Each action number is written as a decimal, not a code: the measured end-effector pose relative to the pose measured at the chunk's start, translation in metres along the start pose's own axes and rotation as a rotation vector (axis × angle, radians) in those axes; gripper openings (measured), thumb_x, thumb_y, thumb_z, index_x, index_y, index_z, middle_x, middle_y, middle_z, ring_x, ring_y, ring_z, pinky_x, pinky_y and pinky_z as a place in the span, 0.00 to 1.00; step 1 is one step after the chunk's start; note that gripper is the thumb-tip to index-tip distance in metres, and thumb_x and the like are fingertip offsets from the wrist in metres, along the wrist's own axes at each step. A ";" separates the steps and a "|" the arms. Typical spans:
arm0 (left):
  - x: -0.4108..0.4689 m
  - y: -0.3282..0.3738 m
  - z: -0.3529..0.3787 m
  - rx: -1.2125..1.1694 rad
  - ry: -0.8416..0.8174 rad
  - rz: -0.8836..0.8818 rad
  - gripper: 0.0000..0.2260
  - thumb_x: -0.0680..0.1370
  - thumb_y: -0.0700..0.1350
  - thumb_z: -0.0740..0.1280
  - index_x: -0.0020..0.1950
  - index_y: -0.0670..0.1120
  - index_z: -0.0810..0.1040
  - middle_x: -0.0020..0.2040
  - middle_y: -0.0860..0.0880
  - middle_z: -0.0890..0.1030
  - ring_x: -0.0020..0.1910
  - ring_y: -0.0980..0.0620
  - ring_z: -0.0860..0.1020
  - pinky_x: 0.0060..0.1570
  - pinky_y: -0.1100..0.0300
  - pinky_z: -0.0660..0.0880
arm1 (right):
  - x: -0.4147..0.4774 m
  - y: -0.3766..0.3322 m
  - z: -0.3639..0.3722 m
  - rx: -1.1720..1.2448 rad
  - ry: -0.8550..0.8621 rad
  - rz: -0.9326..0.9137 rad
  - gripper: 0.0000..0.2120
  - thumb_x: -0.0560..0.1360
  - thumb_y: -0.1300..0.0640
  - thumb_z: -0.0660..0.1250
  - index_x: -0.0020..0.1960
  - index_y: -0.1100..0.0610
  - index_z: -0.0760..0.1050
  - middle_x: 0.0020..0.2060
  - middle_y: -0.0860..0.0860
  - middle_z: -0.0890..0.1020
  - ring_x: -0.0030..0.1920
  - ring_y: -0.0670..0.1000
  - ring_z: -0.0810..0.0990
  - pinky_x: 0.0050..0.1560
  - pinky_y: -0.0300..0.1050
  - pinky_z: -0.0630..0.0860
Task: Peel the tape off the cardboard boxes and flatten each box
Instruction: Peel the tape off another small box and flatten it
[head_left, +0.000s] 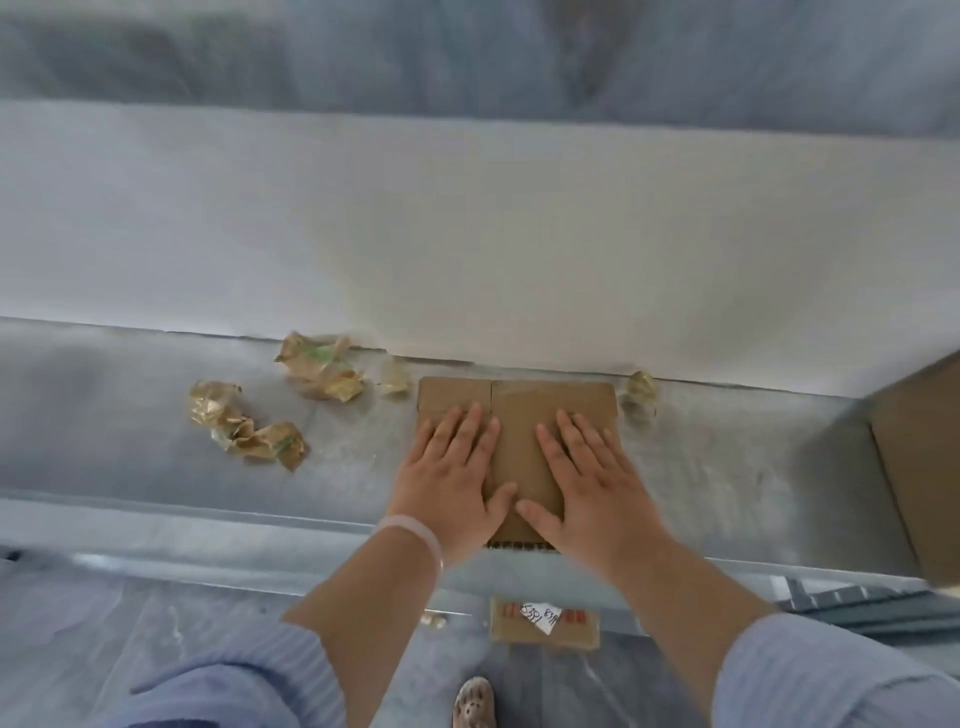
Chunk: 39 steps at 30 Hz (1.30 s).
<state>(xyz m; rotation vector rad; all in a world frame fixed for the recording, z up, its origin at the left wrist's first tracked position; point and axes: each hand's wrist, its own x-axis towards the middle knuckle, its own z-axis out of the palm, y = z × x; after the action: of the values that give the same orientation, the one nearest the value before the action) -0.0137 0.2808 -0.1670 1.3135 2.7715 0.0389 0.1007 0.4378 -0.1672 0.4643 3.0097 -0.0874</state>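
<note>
A small brown cardboard box lies flat on the grey ledge, its far edge against the white wall. My left hand rests palm down on its left half, fingers spread. My right hand presses flat on its right half, thumb tips nearly touching. Crumpled balls of peeled tape lie on the ledge: one large wad near the wall, another wad further left, a small piece beside the box, and one piece at its right corner.
A bigger cardboard box stands at the right edge of the ledge. Below the ledge, on the floor, sits another small box with a white label. My knee and a sandalled foot are at the bottom.
</note>
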 end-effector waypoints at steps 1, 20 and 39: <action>-0.001 0.000 0.001 0.006 0.004 -0.003 0.36 0.74 0.66 0.36 0.80 0.52 0.44 0.80 0.51 0.44 0.79 0.51 0.42 0.76 0.50 0.40 | 0.000 -0.001 0.002 -0.003 0.008 0.004 0.44 0.70 0.26 0.34 0.80 0.48 0.40 0.79 0.50 0.41 0.79 0.50 0.38 0.75 0.49 0.31; 0.026 -0.005 0.004 -0.029 0.020 -0.062 0.37 0.73 0.70 0.38 0.79 0.55 0.46 0.80 0.50 0.45 0.78 0.49 0.42 0.76 0.47 0.41 | 0.038 0.001 -0.006 0.022 0.006 0.025 0.40 0.71 0.33 0.33 0.80 0.49 0.41 0.80 0.53 0.43 0.79 0.52 0.38 0.77 0.53 0.36; 0.005 -0.015 -0.006 -0.054 0.063 0.060 0.28 0.81 0.62 0.45 0.80 0.53 0.53 0.80 0.54 0.51 0.79 0.55 0.47 0.77 0.55 0.41 | 0.013 0.018 -0.009 0.137 0.040 -0.051 0.34 0.79 0.36 0.42 0.80 0.51 0.45 0.79 0.46 0.43 0.78 0.45 0.41 0.74 0.40 0.35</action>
<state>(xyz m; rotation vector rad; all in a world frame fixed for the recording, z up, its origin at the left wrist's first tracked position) -0.0291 0.2755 -0.1624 1.4057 2.7607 0.1599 0.0934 0.4597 -0.1604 0.4059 3.0676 -0.2933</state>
